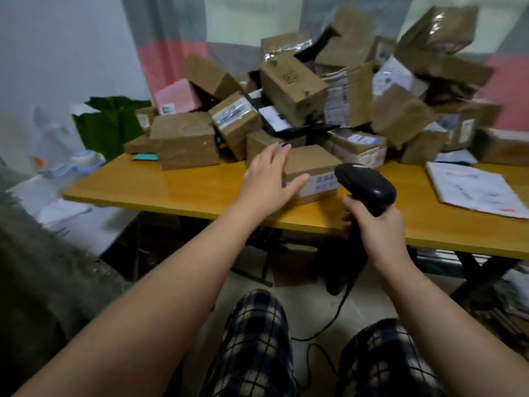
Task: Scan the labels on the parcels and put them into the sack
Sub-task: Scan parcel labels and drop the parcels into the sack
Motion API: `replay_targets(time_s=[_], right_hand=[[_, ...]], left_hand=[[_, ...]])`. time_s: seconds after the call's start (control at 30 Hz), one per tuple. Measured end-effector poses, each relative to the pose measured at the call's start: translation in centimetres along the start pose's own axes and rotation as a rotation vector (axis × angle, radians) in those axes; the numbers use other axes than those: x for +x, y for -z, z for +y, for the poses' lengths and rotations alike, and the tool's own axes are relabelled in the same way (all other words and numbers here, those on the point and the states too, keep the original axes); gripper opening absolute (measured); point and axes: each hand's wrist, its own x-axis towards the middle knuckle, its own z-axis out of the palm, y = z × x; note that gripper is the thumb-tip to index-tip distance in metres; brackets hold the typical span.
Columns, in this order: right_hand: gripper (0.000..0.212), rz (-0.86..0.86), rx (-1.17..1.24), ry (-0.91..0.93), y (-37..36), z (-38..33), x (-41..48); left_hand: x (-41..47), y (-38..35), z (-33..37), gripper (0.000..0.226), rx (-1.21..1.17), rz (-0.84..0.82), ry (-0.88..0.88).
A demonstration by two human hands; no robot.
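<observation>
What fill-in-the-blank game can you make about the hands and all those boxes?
1. The right hand grips a black ____.
2. Its cable trails down to the ____.
3. The left hand touches a small parcel lying on the ____.
Missing words: scanner; floor; table.

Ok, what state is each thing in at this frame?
left grip: open, straight fingers on the front parcel
right grip: holds the scanner by its handle
scanner: raised, head toward the front parcel
front parcel: closed, flat on the table
parcel pile: heaped behind it
papers: lying flat
</observation>
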Motion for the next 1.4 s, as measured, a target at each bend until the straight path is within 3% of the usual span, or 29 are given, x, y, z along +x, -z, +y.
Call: replay_targets(time_s=[0.1, 0.2, 0.27, 0.33, 0.43, 0.5, 0.57, 0.63, 0.7, 0.87, 1.0, 1.13, 1.23, 1.4], right_hand=[[0.031, 0.019, 0.085, -0.06, 1.0, -0.4, 1.3], [0.019, 0.047, 0.119, -0.055, 1.6, -1.4, 2.6], [0.024, 0.015, 0.111, -0.052, 1.7, -2.2, 3.3], [0.03, -0.063, 0.136, -0.085, 1.3, -2.8, 3.6], [0.03, -0.12, 0.14, -0.1, 0.8, -3.2, 3.5], [0.031, -0.11, 0.18, -0.085, 1.0, -3.3, 3.3], [0.031, -0.104, 0.261, -0.085, 1.4, -3.4, 3.1], [0.029, -0.094, 0.268, -0.056, 1.5, -3.5, 2.7], [0.026, -0.075, 0.217, -0.004, 1.4, -3.4, 2.1], [0.041, -0.08, 0.189, -0.032, 0.9, -2.4, 0.6], [0.04, -0.101, 0.16, 0.013, 1.3, -2.2, 0.6], [0.039, -0.109, 0.135, 0.067, 0.8, -1.8, 0.1], [0.03, -0.128, 0.224, 0.057, 0.7, -1.5, -0.2], [0.027, -0.21, 0.404, 0.041, 0.7, -1.9, 0.4]], left_hand=[[1.9, -0.7, 0.4, 0.062, 0.115, -0.149, 0.027], [1.0, -1.0, 0.4, 0.046, -0.118, -0.147, -0.005], [0.0, -0.9, 0.7, 0.036, -0.224, -0.122, -0.035], [-0.6, -0.5, 1.2, 0.027, -0.333, -0.081, 0.056], [-1.2, 0.4, 1.6, 0.049, -0.528, -0.101, 0.298], [-1.4, 1.1, 1.5, 0.071, -0.682, -0.1, 0.345], [-1.6, 1.8, 1.1, 0.077, -0.812, -0.031, 0.339], [-1.9, 2.1, 0.9, 0.062, -0.934, 0.027, 0.338], [-2.2, 2.0, 1.2, 0.032, -1.07, 0.079, 0.402], [-2.9, 0.9, 1.1, 0.021, -0.899, 0.224, 0.382], [-3.6, 1.4, 0.8, 0.04, -0.986, 0.115, 0.317], [-3.8, 1.6, 0.8, 0.03, -1.035, 0.132, 0.198], [-3.5, 2.0, 0.4, 0.027, -0.927, 0.11, 0.14], [-3.6, 1.9, 0.0, 0.065, -0.93, -0.011, 0.143]])
